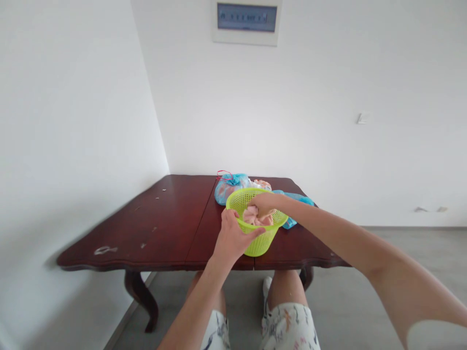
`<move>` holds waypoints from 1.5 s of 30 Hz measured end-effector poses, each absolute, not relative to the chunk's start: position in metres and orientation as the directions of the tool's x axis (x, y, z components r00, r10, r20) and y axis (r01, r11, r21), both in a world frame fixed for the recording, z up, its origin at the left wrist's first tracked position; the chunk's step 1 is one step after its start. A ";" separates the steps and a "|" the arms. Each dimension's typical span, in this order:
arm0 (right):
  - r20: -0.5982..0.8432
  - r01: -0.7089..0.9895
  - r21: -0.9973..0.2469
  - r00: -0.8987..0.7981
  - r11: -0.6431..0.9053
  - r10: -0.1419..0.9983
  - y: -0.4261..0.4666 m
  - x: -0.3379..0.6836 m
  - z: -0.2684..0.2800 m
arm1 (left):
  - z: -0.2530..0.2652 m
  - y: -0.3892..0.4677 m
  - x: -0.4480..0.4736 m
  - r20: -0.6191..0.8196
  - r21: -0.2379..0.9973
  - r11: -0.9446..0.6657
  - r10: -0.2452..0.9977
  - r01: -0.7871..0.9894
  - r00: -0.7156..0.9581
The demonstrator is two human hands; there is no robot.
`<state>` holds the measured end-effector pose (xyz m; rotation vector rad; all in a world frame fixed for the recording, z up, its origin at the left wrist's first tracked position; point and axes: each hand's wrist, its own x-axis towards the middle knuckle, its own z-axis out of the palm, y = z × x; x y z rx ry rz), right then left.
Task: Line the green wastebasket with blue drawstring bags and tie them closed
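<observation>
Cannot see the fingertips of the right hand, lowered into the green basket and partly lost in the pink cloth; therefore cannot tell whether closed on this cloth or only touching it. Cannot see the bottom of the basket either, nor the lower part of the cloth, both hidden behind the near wall. Behind the basket, find only a portion of a patterned item, white and orange, too much covered for naming. On the right, see blue plastic, partly hidden by the right forearm and the basket, with contents hard to make out.

About the basket, note a bright yellow-green colour, a wall full of small holes, a wide round rim and a narrower base. Sits on the dark red table, near its front edge. Is gripped at the rim by the left hand, with thumb along the near side and fingers bent at the left. Inside, see the cloth pale, soft and bunched. Behind and to the left, see also a blue bag with a red string.
</observation>
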<state>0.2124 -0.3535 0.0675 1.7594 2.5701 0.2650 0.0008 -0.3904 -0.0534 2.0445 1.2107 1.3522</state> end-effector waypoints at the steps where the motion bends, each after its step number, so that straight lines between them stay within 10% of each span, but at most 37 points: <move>1: 0.073 0.921 0.151 -0.373 0.359 0.925 -0.346 0.211 0.075 | -0.055 -0.385 0.002 0.525 0.718 -0.532 0.837 0.449 0.153; 8: 0.672 0.885 0.302 -0.461 0.354 0.580 -0.376 0.212 0.091 | -0.036 -0.372 -0.007 0.667 0.606 -0.563 0.744 0.562 0.027; 12: 0.585 0.603 0.600 -0.779 0.526 0.226 -0.393 0.178 0.080 | 0.012 -0.389 -0.053 0.897 0.281 -0.756 0.426 0.591 0.118; 18: 0.404 0.314 0.767 -0.914 0.559 -0.041 -0.400 0.128 0.074 | 0.045 -0.398 -0.128 0.731 0.051 -0.839 0.401 0.541 0.552; 24: 0.750 0.624 0.510 -0.659 0.592 0.049 -0.450 0.159 0.024 | 0.009 -0.364 -0.175 0.844 -0.012 -0.668 0.392 0.744 0.366; 28: 0.989 0.805 -0.113 0.034 0.583 0.144 -0.463 0.234 -0.054 | -0.036 -0.302 -0.185 0.862 0.037 -0.488 0.458 0.872 0.219; 32: 0.758 0.804 -0.556 0.385 0.212 0.527 -0.439 0.312 -0.130 | -0.095 -0.251 -0.168 0.594 0.071 -0.356 0.766 0.932 0.247; 37: 0.360 0.854 -0.501 0.356 -0.144 0.862 -0.401 0.349 -0.187 | -0.137 -0.241 -0.147 0.318 0.192 -0.140 0.945 0.971 0.073; 45: 0.491 0.793 -0.586 0.512 -0.168 0.705 -0.388 0.355 -0.180 | -0.124 -0.330 -0.168 0.670 0.346 -0.427 0.735 0.835 0.099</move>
